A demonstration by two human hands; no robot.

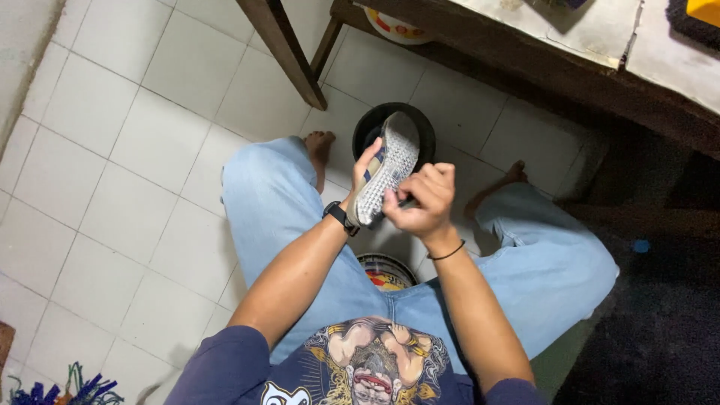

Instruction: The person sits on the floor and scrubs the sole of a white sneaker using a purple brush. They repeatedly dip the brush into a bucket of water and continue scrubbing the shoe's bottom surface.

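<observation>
White tiled floor (135, 150), black bucket (367, 124) at 12 o'clock. Shoe (386, 169) over bucket, sole up: likely light, flexible, maybe wet. Left hand (364, 176) wrapped round upper; right hand (420, 199) curled, pinching something at sole edge.

White square floor tiles (112, 150) with thin grey grout lines, a bit scuffed, cover most of the view. Dark wooden table (525, 64) along the top right, its slanted leg (289, 56) coming down to the tiles; tabletop covering is pale and worn, with a torn edge. Under the table edge, part of a round bowl (394, 26) with red and yellow pattern. Right side falls into deep shadow, dark mat or rug (660, 322) there, small blue spot on it. Far left edge, a pale wall base (19, 45). Bottom left corner, blue and green bristly strands (71, 390). Light is even, indoor, soft.
</observation>
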